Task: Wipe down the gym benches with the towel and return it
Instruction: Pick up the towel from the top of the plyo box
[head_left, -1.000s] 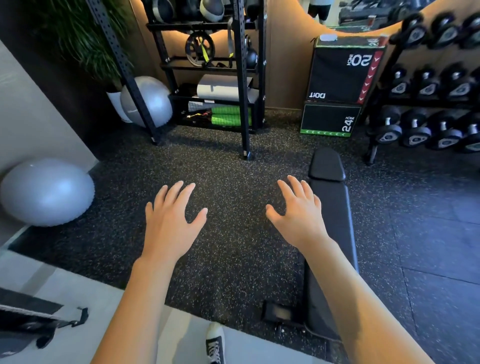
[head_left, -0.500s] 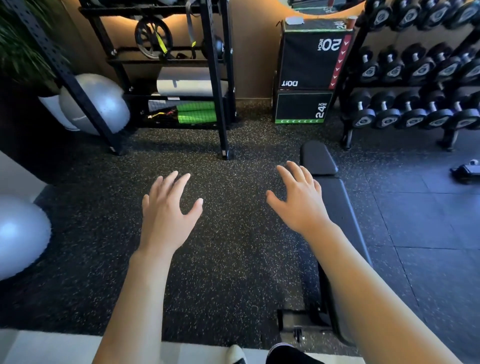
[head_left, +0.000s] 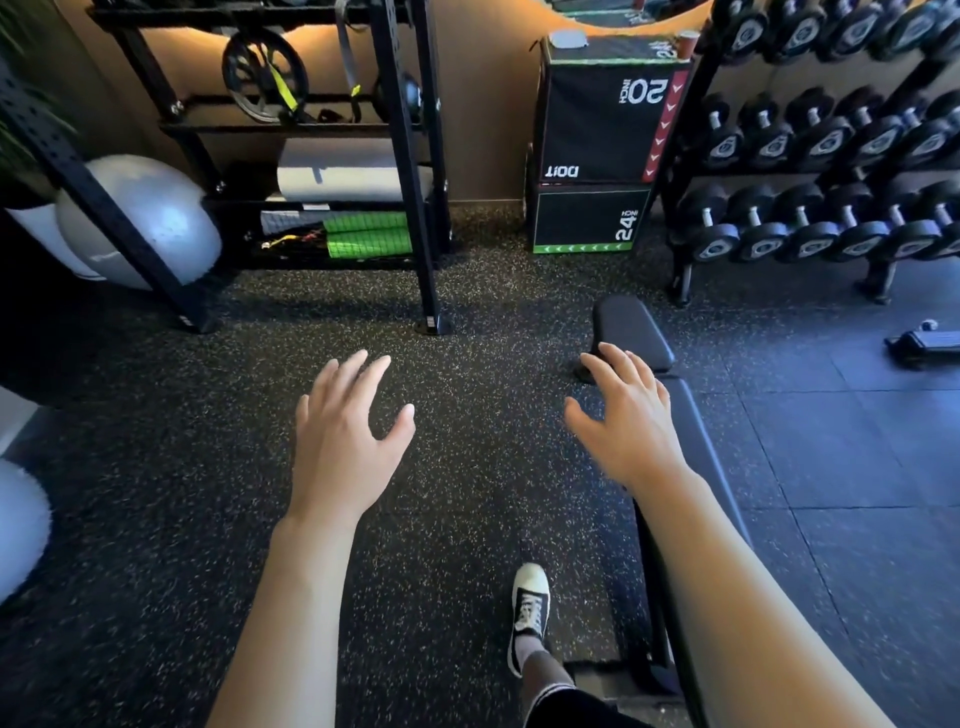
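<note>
A black padded gym bench (head_left: 698, 441) runs lengthwise on the floor at right of centre, its short head pad (head_left: 631, 332) at the far end. My right hand (head_left: 626, 421) hovers over the bench's left edge, fingers spread, holding nothing. My left hand (head_left: 340, 436) is stretched out over the bare speckled floor, fingers also spread and empty. No towel shows in either hand; a small pale folded cloth (head_left: 568, 39) lies on top of the black plyo box (head_left: 608, 119).
A black storage rack (head_left: 405, 156) with green rollers stands ahead, a dumbbell rack (head_left: 831, 218) at right. Grey exercise balls (head_left: 145, 218) sit left. My shoe (head_left: 531, 603) is on the rubber floor beside the bench. A second bench's foot (head_left: 922, 340) shows far right.
I have stepped forward: the rack, box and bench have come closer and shifted down the view. My foot is now planted beside the bench. Both hands stay spread and empty.
</note>
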